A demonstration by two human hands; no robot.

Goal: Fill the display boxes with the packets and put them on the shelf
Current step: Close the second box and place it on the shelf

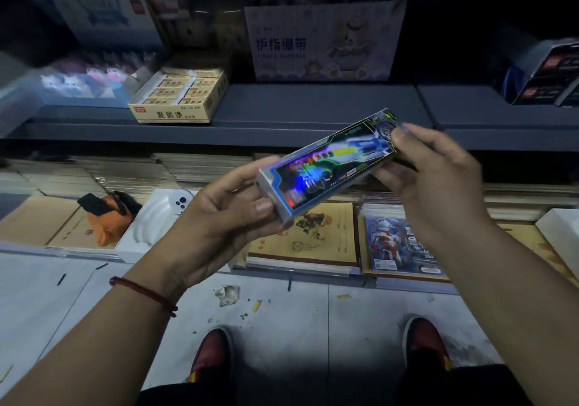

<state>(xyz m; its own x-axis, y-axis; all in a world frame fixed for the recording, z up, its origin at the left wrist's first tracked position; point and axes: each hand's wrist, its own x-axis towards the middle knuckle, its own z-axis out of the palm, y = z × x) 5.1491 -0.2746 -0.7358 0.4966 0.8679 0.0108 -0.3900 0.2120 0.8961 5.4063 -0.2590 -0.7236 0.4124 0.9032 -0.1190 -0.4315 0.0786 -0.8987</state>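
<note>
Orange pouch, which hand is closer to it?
Left. The left hand grips the shiny box by its near end, just right of the orange pouch; the right hand holds its other end, much farther right.

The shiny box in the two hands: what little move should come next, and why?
Probably carry the holographic display box forward and set it on the bare stretch of the grey shelf, right of the yellow display box. The left hand and right hand grip its two ends, and it hangs just before that shelf.
</note>
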